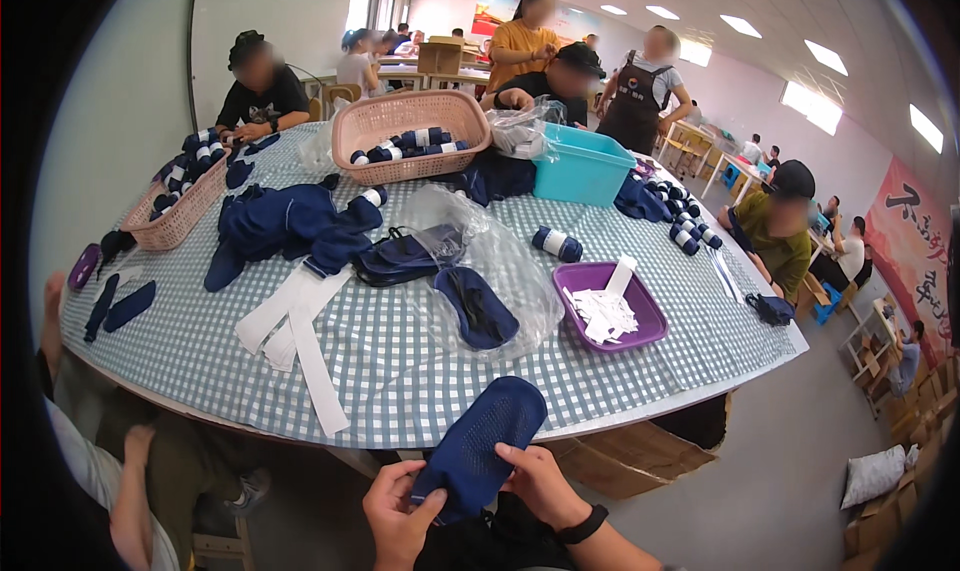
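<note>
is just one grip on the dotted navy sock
No, the left grip pinches the lower left end of the dotted navy sock, and the right grip holds its right side.

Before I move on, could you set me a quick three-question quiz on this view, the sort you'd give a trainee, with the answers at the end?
1. Multiple choice: what are the left hand and right hand both holding?
A) a paper strip
B) a navy sock
C) a plastic bag

2. True or false: the purple tray on the table has white paper pieces in it.

3. Short answer: on which of the person's wrists is the black band?

Key: 1. B; 2. True; 3. The right wrist.
</note>
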{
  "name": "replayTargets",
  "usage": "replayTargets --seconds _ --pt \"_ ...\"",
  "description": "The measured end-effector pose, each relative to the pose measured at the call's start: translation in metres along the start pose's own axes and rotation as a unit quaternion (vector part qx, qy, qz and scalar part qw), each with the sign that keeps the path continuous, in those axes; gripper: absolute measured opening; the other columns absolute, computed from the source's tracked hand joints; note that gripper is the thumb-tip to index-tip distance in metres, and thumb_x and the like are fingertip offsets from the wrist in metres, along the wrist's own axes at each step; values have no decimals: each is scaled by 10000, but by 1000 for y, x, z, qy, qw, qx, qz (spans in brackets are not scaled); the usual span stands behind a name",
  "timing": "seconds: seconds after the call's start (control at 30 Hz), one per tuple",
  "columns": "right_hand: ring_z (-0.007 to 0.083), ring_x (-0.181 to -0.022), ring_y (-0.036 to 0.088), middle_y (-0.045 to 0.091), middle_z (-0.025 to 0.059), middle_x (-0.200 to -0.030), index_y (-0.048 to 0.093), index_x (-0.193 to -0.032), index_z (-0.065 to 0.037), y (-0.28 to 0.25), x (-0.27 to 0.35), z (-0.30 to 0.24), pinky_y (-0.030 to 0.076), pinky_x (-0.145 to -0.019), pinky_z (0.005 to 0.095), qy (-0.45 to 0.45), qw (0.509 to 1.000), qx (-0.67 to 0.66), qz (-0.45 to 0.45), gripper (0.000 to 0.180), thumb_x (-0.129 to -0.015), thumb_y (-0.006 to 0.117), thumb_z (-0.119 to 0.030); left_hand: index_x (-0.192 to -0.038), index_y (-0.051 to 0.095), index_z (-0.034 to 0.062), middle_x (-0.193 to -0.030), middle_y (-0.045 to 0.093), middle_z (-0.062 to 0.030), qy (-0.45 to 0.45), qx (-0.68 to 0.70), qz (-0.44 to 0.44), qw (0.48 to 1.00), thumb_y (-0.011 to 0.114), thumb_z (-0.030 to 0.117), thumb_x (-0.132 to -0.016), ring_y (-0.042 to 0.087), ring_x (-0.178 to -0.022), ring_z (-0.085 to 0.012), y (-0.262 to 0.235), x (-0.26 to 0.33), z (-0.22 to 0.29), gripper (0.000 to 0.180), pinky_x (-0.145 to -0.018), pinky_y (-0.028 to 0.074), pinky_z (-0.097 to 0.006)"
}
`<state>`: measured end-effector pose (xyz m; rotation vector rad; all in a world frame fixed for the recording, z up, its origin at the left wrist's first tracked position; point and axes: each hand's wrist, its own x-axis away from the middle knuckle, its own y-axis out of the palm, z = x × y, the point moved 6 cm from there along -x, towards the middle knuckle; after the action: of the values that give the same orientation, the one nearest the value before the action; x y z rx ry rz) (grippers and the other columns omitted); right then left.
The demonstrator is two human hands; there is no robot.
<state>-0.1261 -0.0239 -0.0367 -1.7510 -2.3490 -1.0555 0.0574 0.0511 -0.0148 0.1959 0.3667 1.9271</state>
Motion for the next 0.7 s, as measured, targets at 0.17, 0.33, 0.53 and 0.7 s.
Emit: replayTargets --seconds 0.17,0.33,0.53,0.7 --pt "117 -702 669 722 78 -885 686 -950 -3 -4 0 4 465 -565 219 -4 998 -10 55 260 -953 689 -263 -1227 579 -38 -1031 684 -94 -44 -26 -42 998 736 -61 -830 641 -888 -124 1 5 5 428 -769 510 -230" --pt "171 -788 701 732 92 -969 683 -1075 32 -3 8 -22 553 -666 304 -112 992 -11 56 205 -909 694 -88 -1229 577 -35 -1012 686 -89 -62 -18 -55 996 729 -79 -822 639 -868 -111 1 7 7 436 -739 510 -226" --pt "210 -1000 691 723 89 -1103 665 -1149 21 -8 18 -36 533 -913 370 -101 991 -81 16 255 -922 648 -93 -1233 582 -36 -990 685 -86 -63 -15 -87 994 728 -90 -816 636 -841 -100 9 10 7 445 -704 511 -220" --pt "219 -1006 693 725 98 -1096 665 -1156 23 -20 17 -41 525 -932 373 -104 987 -120 21 293 -949 620 -180 -1237 583 -36 -984 684 -85 -60 -15 -98 993 732 -86 -819 637 -820 -96 10 12 7 447 -690 514 -217"
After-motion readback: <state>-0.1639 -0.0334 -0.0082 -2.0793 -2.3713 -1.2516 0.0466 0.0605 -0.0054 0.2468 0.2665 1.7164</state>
